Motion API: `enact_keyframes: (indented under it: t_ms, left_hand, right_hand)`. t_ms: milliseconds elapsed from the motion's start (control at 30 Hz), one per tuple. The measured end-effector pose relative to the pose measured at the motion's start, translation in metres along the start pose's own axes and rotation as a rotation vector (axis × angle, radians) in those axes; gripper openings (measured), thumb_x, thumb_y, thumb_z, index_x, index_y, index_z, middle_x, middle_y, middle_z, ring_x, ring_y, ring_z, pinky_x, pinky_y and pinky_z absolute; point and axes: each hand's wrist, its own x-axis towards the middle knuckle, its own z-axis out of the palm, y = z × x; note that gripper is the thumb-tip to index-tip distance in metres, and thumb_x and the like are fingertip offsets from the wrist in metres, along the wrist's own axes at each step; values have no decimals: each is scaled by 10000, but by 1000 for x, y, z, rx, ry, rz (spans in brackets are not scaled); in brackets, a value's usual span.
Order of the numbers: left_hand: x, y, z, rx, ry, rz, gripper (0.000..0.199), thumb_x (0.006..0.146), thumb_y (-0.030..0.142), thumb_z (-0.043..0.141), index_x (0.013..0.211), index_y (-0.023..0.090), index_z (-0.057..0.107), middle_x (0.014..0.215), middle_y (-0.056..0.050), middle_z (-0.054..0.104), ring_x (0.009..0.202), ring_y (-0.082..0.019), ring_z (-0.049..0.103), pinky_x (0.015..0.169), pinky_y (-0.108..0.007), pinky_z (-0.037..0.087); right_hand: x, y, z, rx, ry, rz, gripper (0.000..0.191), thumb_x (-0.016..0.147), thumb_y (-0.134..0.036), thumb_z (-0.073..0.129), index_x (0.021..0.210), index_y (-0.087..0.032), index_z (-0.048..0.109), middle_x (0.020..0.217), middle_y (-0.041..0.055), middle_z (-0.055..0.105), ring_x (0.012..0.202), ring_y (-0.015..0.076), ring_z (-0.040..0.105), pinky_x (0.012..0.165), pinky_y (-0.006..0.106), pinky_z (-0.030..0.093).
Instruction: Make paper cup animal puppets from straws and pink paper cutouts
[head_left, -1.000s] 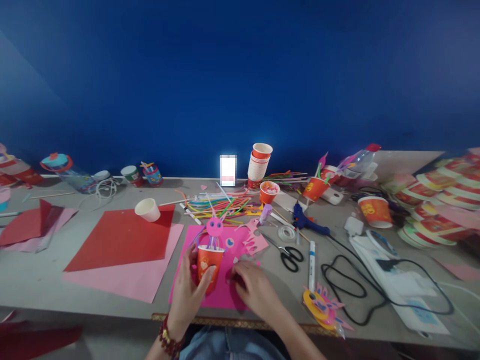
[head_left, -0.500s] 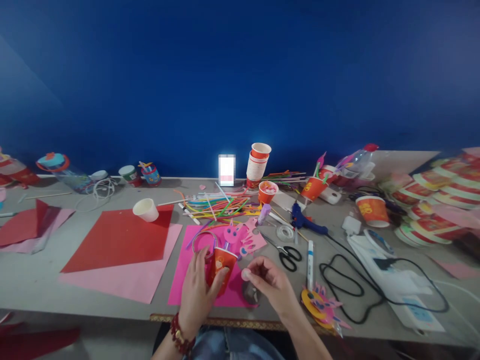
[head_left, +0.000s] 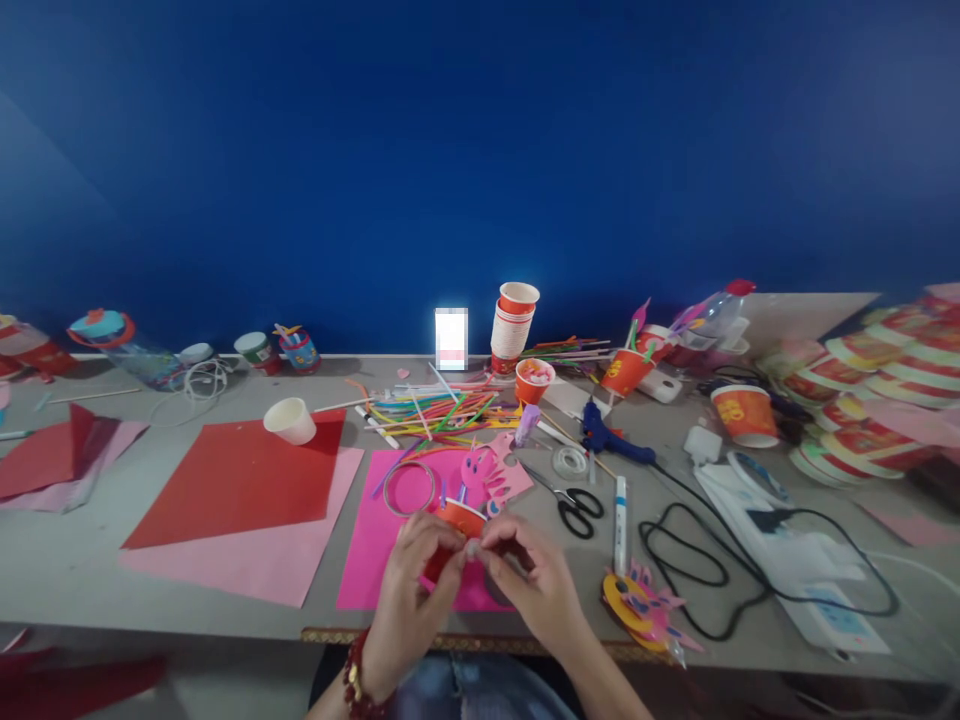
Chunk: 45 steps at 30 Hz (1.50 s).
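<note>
Having moved in from beside the cup, the right hand [head_left: 536,580] is now meeting the left hand [head_left: 420,580], both closing their fingertips on a small pale piece [head_left: 472,548] in front of the orange cup [head_left: 461,517]. Whether the left hand is also gripping the cup, largely hidden behind the fingers, is impossible to tell. The cup is sitting over the magenta sheet [head_left: 360,560] on the table [head_left: 75,570], a pink figure [head_left: 477,468] rising from its mouth and leaning right, farther over than a moment ago. A thin ring [head_left: 386,488] is lying on the sheet, while black-handled scissors [head_left: 577,512] and a blue glue gun [head_left: 611,440] are resting to the right.
</note>
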Motion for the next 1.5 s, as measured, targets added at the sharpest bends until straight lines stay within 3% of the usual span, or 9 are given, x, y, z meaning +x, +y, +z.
enact_keyframes:
  t_ms: [167,433,667,900,1167,1500]
  left_hand:
    - [-2,1,-1,-35,27,-43,170,951,208,501,794,199,565,808,-44,613,799,-197,571,730,-307,467]
    - [-4,1,-2,40,18,50,124,949,161,487,875,202,578,865,-55,624,855,-213,575,798,-345,466]
    - [-4,4,-5,60,17,67,133,950,154,488,863,198,578,856,-55,622,852,-210,575,808,-351,464]
    - [-3,4,-4,-85,-2,-35,187,970,229,489,799,196,557,799,-46,589,793,-193,556,731,-308,465]
    - [-3,6,-6,-219,2,-67,176,975,228,496,824,193,579,829,-44,578,806,-184,554,735,-297,459]
    - [-4,7,-5,-55,36,11,168,970,221,492,860,200,617,839,-58,631,843,-213,586,803,-354,478]
  right_hand:
    - [2,-8,-3,-294,-20,-233,128,898,-140,557,914,-233,644,971,72,670,927,210,630,814,319,512]
    - [3,-15,-3,-429,-80,-342,171,916,-90,554,972,-237,621,962,62,688,943,217,624,878,366,505]
    - [2,-16,-3,-445,-88,-346,185,901,-80,531,957,-229,625,946,67,697,910,212,637,841,354,518]
    - [8,-23,-1,-256,-76,-220,168,898,-116,517,862,-221,644,838,50,689,812,185,652,751,291,525]
    - [9,-20,1,-149,-99,-126,165,928,-180,529,852,-216,671,832,44,708,817,185,669,765,274,518]
    - [5,-19,3,-397,-60,-307,189,922,-106,524,918,-235,663,911,61,727,873,199,676,789,306,529]
